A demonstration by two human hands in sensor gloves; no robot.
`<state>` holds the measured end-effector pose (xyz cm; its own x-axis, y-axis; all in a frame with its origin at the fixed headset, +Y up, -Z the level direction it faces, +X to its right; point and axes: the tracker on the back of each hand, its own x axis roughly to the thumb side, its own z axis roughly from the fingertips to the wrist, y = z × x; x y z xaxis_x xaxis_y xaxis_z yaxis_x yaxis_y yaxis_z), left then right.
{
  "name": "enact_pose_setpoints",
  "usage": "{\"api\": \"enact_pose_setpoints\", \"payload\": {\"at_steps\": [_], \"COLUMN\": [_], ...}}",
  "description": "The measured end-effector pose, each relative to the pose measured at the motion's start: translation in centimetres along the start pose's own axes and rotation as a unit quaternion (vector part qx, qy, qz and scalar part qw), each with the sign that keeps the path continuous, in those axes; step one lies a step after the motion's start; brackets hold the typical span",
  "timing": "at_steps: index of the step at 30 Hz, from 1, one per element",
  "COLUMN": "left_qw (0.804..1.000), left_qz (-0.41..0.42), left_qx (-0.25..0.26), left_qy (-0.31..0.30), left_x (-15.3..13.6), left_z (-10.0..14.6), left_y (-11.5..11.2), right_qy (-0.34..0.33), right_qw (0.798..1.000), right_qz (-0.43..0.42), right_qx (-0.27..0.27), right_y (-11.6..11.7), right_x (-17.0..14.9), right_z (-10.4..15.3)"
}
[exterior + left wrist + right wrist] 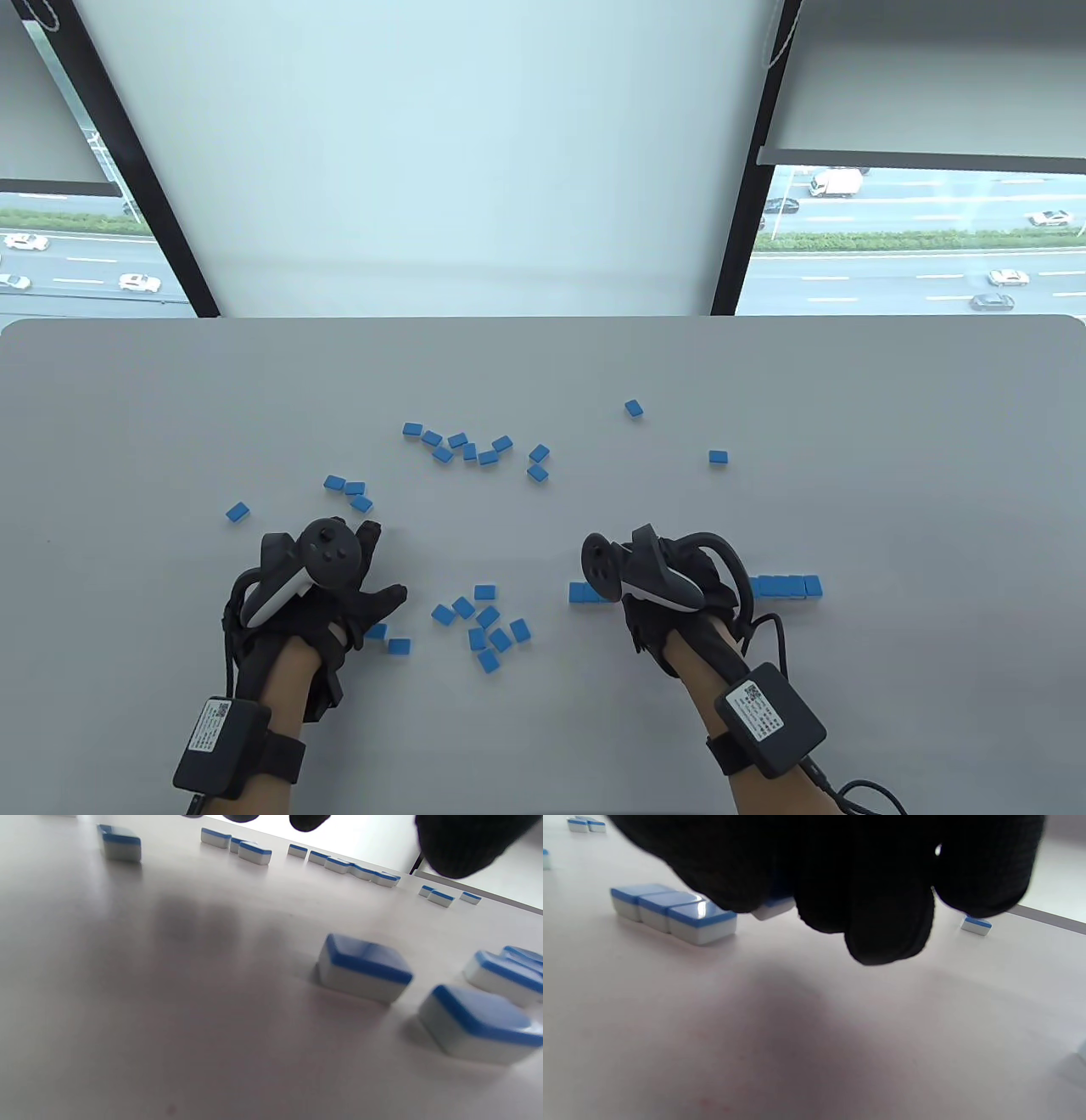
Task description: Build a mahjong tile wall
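Blue-backed white mahjong tiles lie on the grey table (891,441). A single row of tiles (785,586) runs along the front right, and my right hand (679,567) covers its middle. In the right wrist view my curled fingers (882,912) pinch a tile (774,906) just beside three lined-up tiles (670,912). My left hand (377,570) hovers with fingers spread and empty, just left of a loose cluster (484,628). In the left wrist view its fingertips (458,844) hang above two near tiles (365,967).
More loose tiles lie in a back cluster (467,446), a small group (349,492) beyond my left hand, and singles at the left (238,511), back (634,408) and right (719,458). Windows stand beyond the table's far edge.
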<state>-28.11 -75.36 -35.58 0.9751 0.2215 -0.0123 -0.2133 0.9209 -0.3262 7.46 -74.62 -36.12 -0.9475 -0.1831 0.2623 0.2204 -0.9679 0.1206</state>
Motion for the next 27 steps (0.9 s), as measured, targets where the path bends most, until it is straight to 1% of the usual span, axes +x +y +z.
{"api": "enact_pose_setpoints", "payload": {"at_steps": [4,11,22,24,27], "left_qw": [1.0,1.0,1.0,1.0,1.0], "left_qz": [-0.001,-0.002,-0.002,-0.003,-0.003], "left_qx": [-0.001,-0.002,-0.004,-0.003,-0.001], "left_qy": [0.0,0.001,-0.003,-0.003,-0.004], "left_x": [0.1,0.1,0.2,0.3,0.3], "left_z": [0.0,0.1,0.1,0.1,0.1], "left_y": [-0.1,-0.1,-0.2,-0.1,0.0], "right_qy": [-0.008,-0.018,-0.018,-0.018,-0.016], "right_qw": [1.0,0.999,0.998,0.998,0.998], "right_qz": [-0.008,-0.038,-0.054,-0.062,-0.068], "right_qx": [0.02,0.028,0.02,0.018,-0.008], "right_y": [0.9,1.2,1.2,0.7,-1.0], "right_x": [0.2,0.5,0.4,0.0,-1.0], "right_z": [-0.4,-0.5,-0.4,-0.2,0.5]}}
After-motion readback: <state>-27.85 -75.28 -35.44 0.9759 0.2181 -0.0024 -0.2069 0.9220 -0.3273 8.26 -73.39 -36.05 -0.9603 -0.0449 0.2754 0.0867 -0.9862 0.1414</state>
